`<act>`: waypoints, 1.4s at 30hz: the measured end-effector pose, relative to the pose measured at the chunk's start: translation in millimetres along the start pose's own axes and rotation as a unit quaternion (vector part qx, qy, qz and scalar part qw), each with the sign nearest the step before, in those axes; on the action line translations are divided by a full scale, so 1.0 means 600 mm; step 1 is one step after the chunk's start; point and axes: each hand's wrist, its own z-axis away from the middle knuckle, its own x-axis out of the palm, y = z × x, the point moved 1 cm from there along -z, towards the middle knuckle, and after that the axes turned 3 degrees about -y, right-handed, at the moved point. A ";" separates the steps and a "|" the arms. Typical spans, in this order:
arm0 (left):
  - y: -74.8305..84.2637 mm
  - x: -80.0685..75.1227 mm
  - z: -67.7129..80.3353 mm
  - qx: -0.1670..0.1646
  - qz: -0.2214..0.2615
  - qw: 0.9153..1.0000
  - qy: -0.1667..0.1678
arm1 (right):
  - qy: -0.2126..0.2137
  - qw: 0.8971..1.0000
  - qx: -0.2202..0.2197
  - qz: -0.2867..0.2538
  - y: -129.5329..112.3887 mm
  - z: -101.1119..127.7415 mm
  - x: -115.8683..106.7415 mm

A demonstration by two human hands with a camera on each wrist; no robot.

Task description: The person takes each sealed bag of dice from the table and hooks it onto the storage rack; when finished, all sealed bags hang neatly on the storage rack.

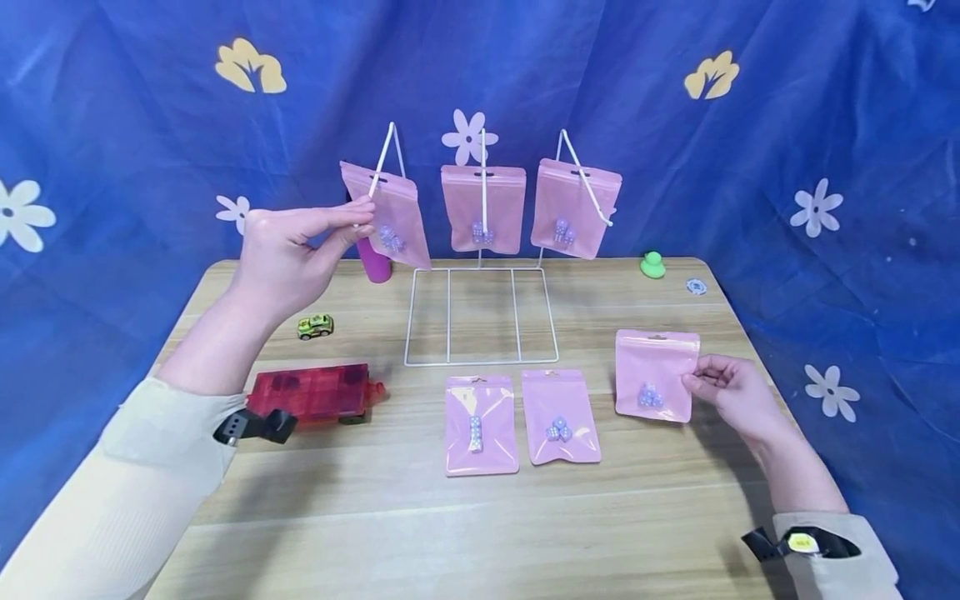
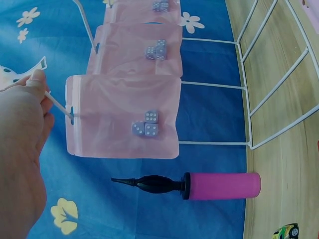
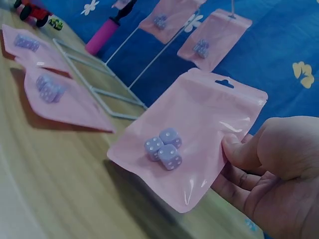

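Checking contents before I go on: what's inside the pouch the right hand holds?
Three lavender dice sit clustered inside the pink pouch. Whatever the right hand covers at one side edge cannot be seen.

No words can be read. The yellow label (image 1: 802,542) on the strap (image 1: 838,546) behind the right hand (image 1: 738,398) is too blurry. White dots mark the dice (image 3: 170,156) in the bag (image 3: 204,117) the right hand holds.

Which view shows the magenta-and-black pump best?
Left wrist: the pump shows unobstructed, end to end. Head shows mainly its lower barrel, partly hidden behind a hanging bag; right wrist shows it small and slanted, near the top edge.
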 end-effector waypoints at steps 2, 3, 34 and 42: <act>0.000 -0.001 0.001 0.008 -0.004 1.000 -0.007 | 0.003 1.000 -0.006 -0.007 -0.014 -0.002 -0.001; 0.000 -0.001 0.001 0.008 -0.003 1.000 -0.009 | 0.005 1.000 -0.010 -0.008 -0.021 -0.004 -0.002; -0.004 0.001 -0.001 0.020 -0.005 1.000 -0.002 | -0.017 0.977 -0.158 -0.143 -0.208 -0.082 0.027; -0.004 -0.001 -0.001 0.032 -0.010 0.999 -0.016 | -0.017 0.975 -0.159 -0.155 -0.230 -0.108 0.047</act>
